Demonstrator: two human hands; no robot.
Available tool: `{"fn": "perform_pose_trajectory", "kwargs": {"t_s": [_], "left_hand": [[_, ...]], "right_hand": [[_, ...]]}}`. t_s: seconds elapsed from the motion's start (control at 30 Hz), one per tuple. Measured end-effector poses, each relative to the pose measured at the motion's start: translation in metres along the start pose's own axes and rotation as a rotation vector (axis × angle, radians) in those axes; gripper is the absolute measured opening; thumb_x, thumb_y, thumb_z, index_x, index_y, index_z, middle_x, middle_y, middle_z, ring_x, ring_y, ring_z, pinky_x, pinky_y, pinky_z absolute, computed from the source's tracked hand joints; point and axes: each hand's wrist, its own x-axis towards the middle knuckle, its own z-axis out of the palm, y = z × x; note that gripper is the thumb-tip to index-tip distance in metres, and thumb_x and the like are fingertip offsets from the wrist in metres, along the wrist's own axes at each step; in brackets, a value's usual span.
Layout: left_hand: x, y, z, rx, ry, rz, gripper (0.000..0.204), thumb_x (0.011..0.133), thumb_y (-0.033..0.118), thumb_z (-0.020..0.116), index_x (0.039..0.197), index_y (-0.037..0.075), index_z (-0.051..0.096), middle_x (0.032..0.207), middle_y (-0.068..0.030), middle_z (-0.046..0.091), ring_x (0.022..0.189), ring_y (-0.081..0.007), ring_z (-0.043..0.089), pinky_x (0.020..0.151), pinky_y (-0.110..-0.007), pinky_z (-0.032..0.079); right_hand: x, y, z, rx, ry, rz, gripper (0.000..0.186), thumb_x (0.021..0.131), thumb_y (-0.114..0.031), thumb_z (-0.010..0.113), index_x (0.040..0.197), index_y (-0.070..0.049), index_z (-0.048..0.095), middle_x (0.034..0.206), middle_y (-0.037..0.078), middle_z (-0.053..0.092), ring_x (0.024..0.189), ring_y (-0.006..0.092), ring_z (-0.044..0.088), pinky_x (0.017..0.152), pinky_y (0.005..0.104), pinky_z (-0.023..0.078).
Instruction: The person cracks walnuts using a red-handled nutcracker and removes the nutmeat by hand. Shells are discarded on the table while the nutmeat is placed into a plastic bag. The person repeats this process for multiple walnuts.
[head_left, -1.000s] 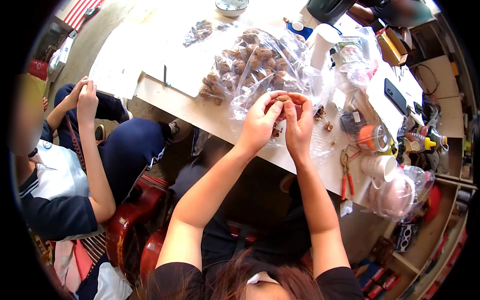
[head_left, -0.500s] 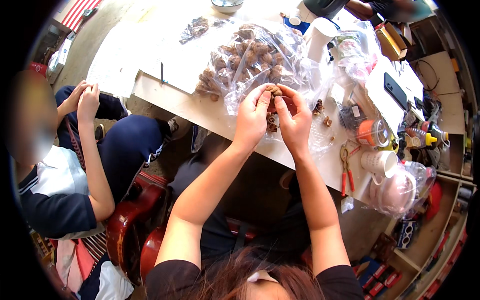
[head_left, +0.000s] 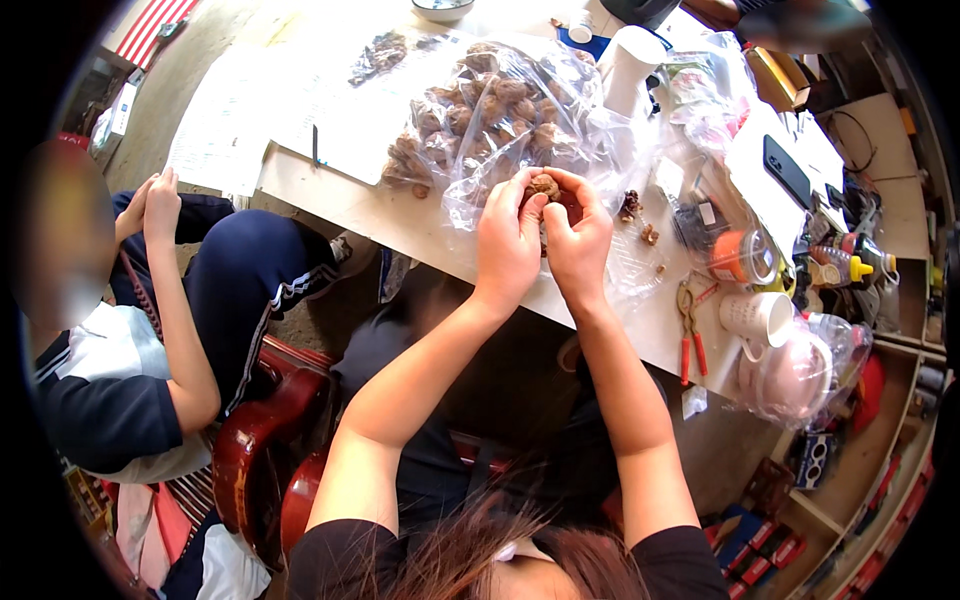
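Between my two hands, over the table's front edge, is a brown walnut point(head_left: 543, 186). The fingers of my left hand point(head_left: 508, 238) curl round its left side, thumb pressed inward. From the other side my right hand point(head_left: 578, 245) closes on the same walnut, its thumb bent against it. Just beyond my fingers lies a clear plastic bag point(head_left: 560, 130) full of whole walnuts point(head_left: 512, 92). Bits of cracked walnut point(head_left: 649, 234) and dark shell pieces point(head_left: 629, 205) are scattered to the right of my hands.
Red-handled pliers point(head_left: 692, 335) lie near the table edge, beside a white mug point(head_left: 757, 318) and an orange-labelled jar point(head_left: 740, 256). A phone point(head_left: 787, 170) rests on papers at right. Another person point(head_left: 130, 370) sits at left by a red wooden chair point(head_left: 270, 430).
My hands have closed more tightly round the walnut, and the right thumb is now more bent. The view has shifted slightly.
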Motion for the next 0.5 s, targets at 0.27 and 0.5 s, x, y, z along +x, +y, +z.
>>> {"fn": "perform_pose_trajectory", "kwargs": {"t_s": [0.27, 0.5], "left_hand": [[-0.001, -0.007, 0.006, -0.226, 0.043, -0.098, 0.026, 0.100, 0.020, 0.047, 0.111, -0.001, 0.058, 0.087, -0.0103, 0.063, 0.079, -0.0218, 0.062, 0.072, -0.032, 0.050], [0.017, 0.004, -0.008, -0.636, -0.068, -0.472, 0.038, 0.102, 0.036, 0.042, 0.095, 0.003, 0.059, 0.075, -0.0003, 0.058, 0.062, -0.0067, 0.051, 0.058, -0.022, 0.045]], "right_hand": [[-0.005, 0.001, 0.002, -0.008, 0.032, -0.024, 0.031, 0.078, 0.008, 0.048, 0.105, 0.002, 0.062, 0.094, 0.010, 0.061, 0.083, 0.0171, 0.062, 0.076, 0.0288, 0.050], [-0.001, 0.002, -0.004, -0.043, -0.032, -0.042, 0.031, 0.085, 0.005, 0.043, 0.110, 0.001, 0.062, 0.098, 0.011, 0.062, 0.084, 0.0170, 0.061, 0.079, 0.0282, 0.048]]}}
